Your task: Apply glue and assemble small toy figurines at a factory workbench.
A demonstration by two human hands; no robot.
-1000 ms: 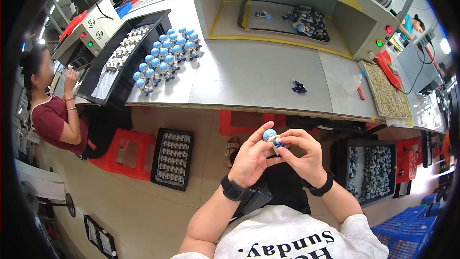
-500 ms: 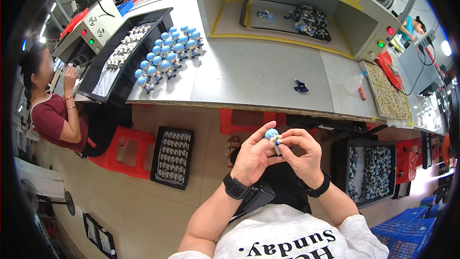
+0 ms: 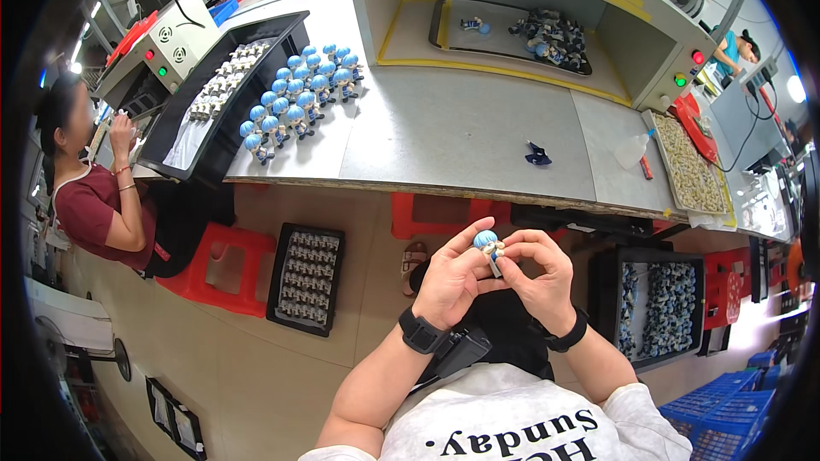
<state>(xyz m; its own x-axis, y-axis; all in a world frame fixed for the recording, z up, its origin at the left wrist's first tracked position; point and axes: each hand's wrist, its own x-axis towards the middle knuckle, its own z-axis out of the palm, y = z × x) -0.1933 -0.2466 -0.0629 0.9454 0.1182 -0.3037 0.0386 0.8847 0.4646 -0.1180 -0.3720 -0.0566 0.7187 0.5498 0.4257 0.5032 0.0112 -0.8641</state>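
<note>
Head view, reference landmark: grey workbench (image 3: 427, 138).

Item 1. Blue-haired figurine (image 3: 486, 240), one, held in the air short of the workbench's front edge. Long axis: nearly square to that edge, head toward the workbench, lower end toward the wearer and slightly to the right.

Item 2. Left hand (image 3: 450, 283), before the workbench, gripping the figurine from its left side; index finger extended past the head toward the workbench edge.

Item 3. Right hand (image 3: 541, 280), before the workbench, thumb and fingers pinching the figurine's body from its right. Both hands touch the figurine; neither is clearly nearer to it. Exact finger contacts are too small to tell.

Item 4. Navy piece (image 3: 538, 154), loose, flat on the workbench behind its front edge, ahead of the right hand, which is the nearer of the two. Kind: cannot be told.

Item 5. Blue-haired standing figurines (image 3: 320, 84), grouped in rows on the workbench's left part, well apart from both hands.
</note>
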